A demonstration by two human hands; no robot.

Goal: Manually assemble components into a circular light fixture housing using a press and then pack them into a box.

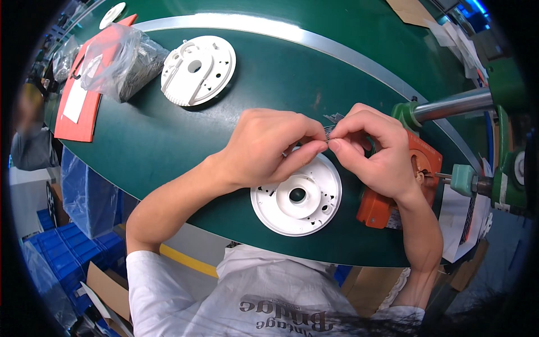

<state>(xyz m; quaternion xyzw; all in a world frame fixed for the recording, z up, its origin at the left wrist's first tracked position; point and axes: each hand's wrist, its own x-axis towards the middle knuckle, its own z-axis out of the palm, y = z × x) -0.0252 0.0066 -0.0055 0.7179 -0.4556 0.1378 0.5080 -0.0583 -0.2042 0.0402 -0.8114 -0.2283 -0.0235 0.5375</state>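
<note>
My left hand (275,143) and my right hand (375,147) meet fingertip to fingertip above the table's middle. Thumb and forefinger are pinched on each. Between them show a few thin metal pins (329,131); which hand grips which pin is too small to tell. More thin grey metal pieces (335,117) lie just behind the fingertips. Below my left hand rests a round white plastic disc (268,209), with a raised ring, a dark centre hole and small holes near its rim. My left hand hides part of its far edge.
A second white disc (222,49) lies at the far left, beside a clear plastic bag (140,67) of thin metal pieces on a red-orange board (84,126). At right stand an orange fixture (375,209) and a green press (499,168) with a steel column (456,104). Blue crates (67,253) sit below left.
</note>
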